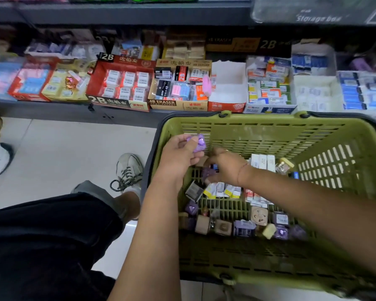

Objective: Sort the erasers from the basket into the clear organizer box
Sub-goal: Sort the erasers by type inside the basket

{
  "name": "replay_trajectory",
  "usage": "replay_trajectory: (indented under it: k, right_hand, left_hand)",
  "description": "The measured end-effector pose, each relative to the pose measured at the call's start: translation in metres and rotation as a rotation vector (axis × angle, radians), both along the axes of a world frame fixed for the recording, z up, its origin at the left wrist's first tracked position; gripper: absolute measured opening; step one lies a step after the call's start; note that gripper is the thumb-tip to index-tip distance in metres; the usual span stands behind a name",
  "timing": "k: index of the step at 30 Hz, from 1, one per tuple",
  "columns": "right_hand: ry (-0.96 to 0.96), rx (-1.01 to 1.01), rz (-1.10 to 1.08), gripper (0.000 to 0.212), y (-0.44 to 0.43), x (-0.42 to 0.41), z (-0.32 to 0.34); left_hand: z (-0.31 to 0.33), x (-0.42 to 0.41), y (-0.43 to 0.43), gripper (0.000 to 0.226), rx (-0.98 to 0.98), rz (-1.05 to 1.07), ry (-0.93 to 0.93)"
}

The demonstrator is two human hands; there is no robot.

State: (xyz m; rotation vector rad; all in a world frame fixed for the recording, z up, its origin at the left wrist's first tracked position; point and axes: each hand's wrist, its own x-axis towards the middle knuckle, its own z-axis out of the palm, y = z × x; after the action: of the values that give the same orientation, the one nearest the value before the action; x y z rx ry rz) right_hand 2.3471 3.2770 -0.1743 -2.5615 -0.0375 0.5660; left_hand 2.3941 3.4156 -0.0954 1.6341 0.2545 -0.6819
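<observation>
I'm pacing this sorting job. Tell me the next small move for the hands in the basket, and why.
Probably lift the right hand out with the loose purple eraser its fingers curl around on the basket floor. The left hand already holds purple erasers, so this one likely joins them.

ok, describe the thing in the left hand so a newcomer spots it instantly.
Find the green basket on the floor in front of the shelf. At its far left corner the left hand hovers above the pile. It pinches a small shiny purple eraser, the only purple one up off the basket floor; the others lie loose below.
</observation>
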Motion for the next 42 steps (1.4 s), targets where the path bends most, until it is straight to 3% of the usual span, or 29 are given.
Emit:
replay_trajectory:
  k: [2,4,6,8,10,16,18,21,24,26,30,33,36,42]
  right_hand:
    - [0.071,0.3,-0.223,0.027,-0.029,-0.019,0.021]
    - [0.301,0.746,-0.536,0.017,-0.06,-0.041,0.042]
    - [0.534,1.121,-0.772,0.02,-0.088,-0.063,0.052]
    - [0.655,1.292,-0.904,0.028,-0.107,-0.085,0.053]
    - [0.686,1.326,-0.984,0.028,-0.116,-0.105,0.05]
    - [0.652,1.214,-1.007,0.03,-0.12,-0.147,0.025]
    - [0.644,1.066,-0.934,0.038,-0.124,-0.151,0.018]
    - [0.551,0.549,-0.754,0.034,-0.133,-0.154,0.007]
    - [0.401,-0.148,-0.352,0.027,-0.133,-0.164,-0.008]
    - [0.408,-0.33,-0.203,0.032,-0.127,-0.167,-0.017]
    - [0.422,-0.462,-0.056,0.032,-0.125,-0.17,-0.022]
    - [0.467,-0.546,0.06,0.036,-0.126,-0.174,-0.024]
    - [0.481,-0.53,0.072,0.041,-0.126,-0.176,-0.024]
    - [0.447,-0.445,0.003,0.042,-0.127,-0.171,-0.014]
  left_hand:
    - [-0.005,-0.007,-0.011,0.009,0.008,-0.071,-0.007]
    - [-0.013,-0.019,-0.029,0.01,0.042,-0.177,-0.016]
    - [-0.023,-0.039,-0.05,0.016,0.076,-0.303,-0.037]
    - [-0.033,-0.063,-0.072,0.019,0.123,-0.433,-0.102]
    - [-0.043,-0.086,-0.088,0.022,0.13,-0.504,-0.188]
    - [-0.062,-0.122,-0.099,0.037,0.094,-0.643,-0.219]
    - [-0.069,-0.127,-0.094,0.042,0.148,-0.724,-0.189]
    - [-0.08,-0.112,-0.073,0.032,0.399,-0.794,-0.253]
    - [-0.09,-0.085,-0.036,0.029,0.788,-0.851,-0.321]
    - [-0.095,-0.077,-0.016,0.041,0.997,-0.981,-0.303]
    - [-0.108,-0.078,0.005,0.065,1.039,-1.08,-0.098]
    - [-0.115,-0.074,0.012,0.067,1.018,-1.168,-0.034]
    - [-0.116,-0.067,0.016,0.06,0.947,-1.273,0.024]
    - [-0.113,-0.06,0.009,0.073,0.959,-1.452,0.108]
